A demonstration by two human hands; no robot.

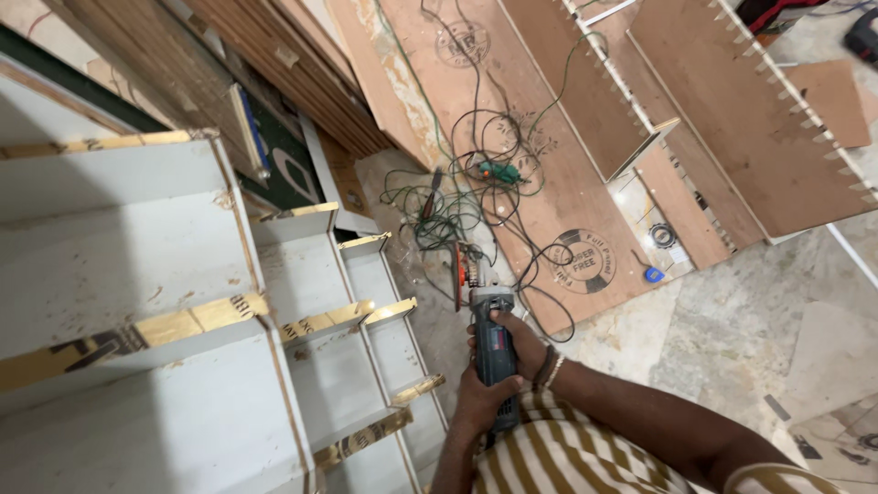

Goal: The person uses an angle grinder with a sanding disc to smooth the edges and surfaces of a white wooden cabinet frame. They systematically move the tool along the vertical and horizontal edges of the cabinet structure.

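Angle grinder (485, 320) gripped by both hands, long axis vertical in view, disc (456, 272) pointing away.

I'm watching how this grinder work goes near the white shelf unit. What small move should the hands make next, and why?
Probably swing the angle grinder left toward the nearest gold-taped shelf edge. Both the left hand and the right hand grip its blue body, and the orange disc hangs over the floor, just short of the white shelf unit. The green cord lies tangled beyond it, so keep clear.
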